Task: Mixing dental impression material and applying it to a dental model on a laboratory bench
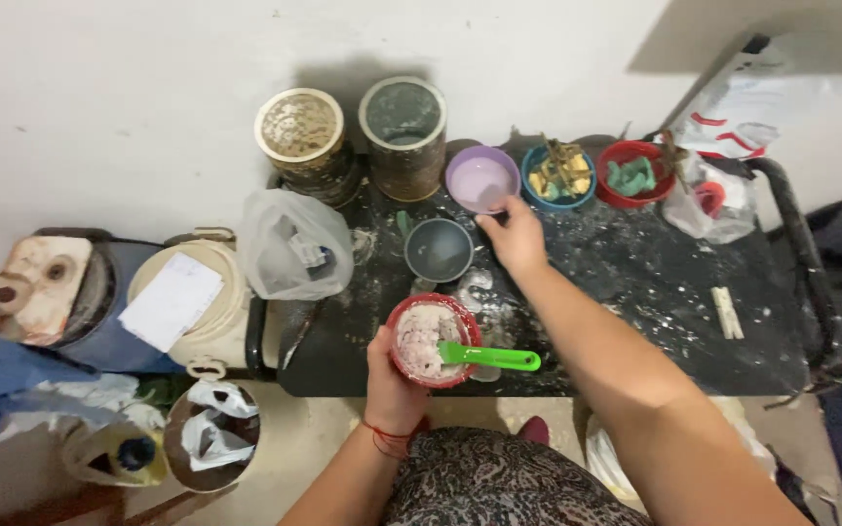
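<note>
At the far left a blue drum carries a pale, stained block on its lid, and beside it a cream bucket is topped with a blank white paper sheet; below them on the floor sits a brown tub stuffed with a white plastic bag. A knotted clear plastic bag slumps at the left edge of the black, paint-speckled counter, with two tall round tins against the wall behind it. The left hand cups a red bowl of pale, lumpy paste at the counter's near edge, fingers wrapped around its side — a green spoon rests in it, handle pointing right. Just beyond stands a grey cup. The right hand reaches forward, fingertips touching the rim of a lilac bowl; whether it pinches the rim is unclear. Further right sit a blue bowl of yellowish pieces and a red bowl of green pieces — then a white pouch with red stripes leaning on the wall.
</note>
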